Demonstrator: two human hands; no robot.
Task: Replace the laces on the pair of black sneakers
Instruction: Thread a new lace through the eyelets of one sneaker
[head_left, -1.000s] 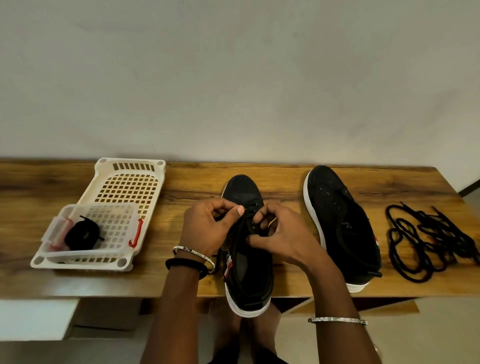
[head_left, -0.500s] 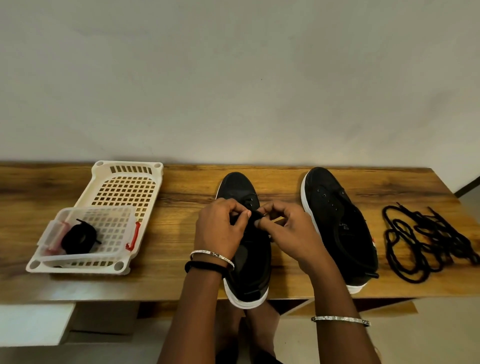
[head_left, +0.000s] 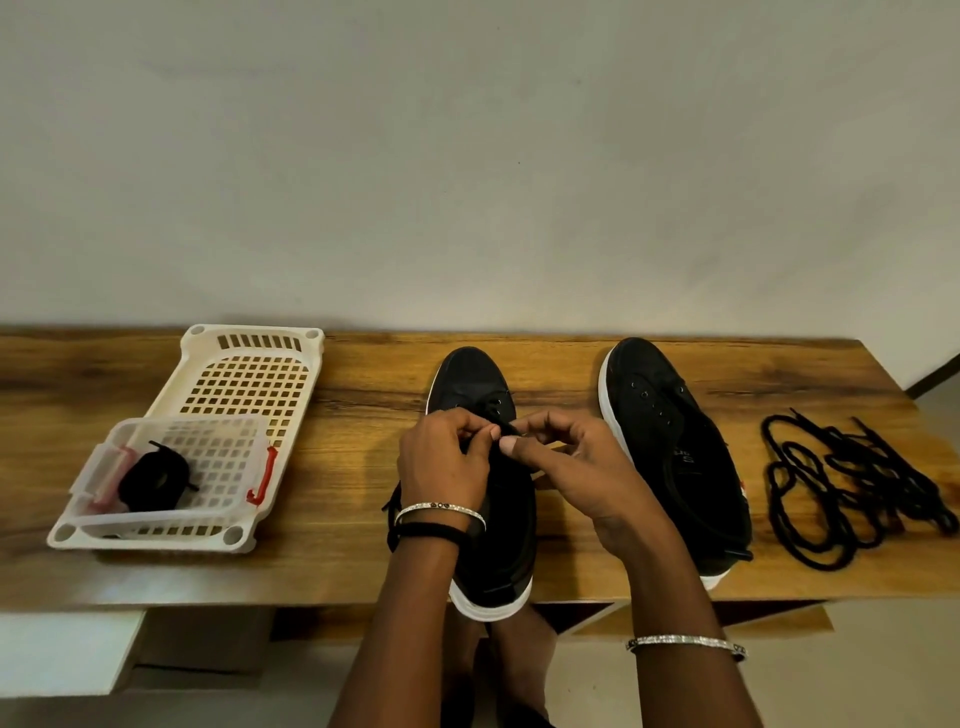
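Mid-task. First sneaker (head_left: 475, 371) sits at the surface's front edge, heel overhanging it. A black lace (head_left: 506, 429) seems threaded at its toe-end eyelets. Left hand (head_left: 447, 460) and right hand (head_left: 589, 475) both pinch that lace over the tongue, fingers curled close.

Second sneaker (head_left: 670, 441) just beside it: eyelets bare.

Loose laces (head_left: 852, 483) tangled near the right end, likely the old pair. One coiled lace (head_left: 153, 480) lies in the clear tub (head_left: 218, 431) at the left end.

Judgement: stripping done, first shoe partly laced, second not begun.
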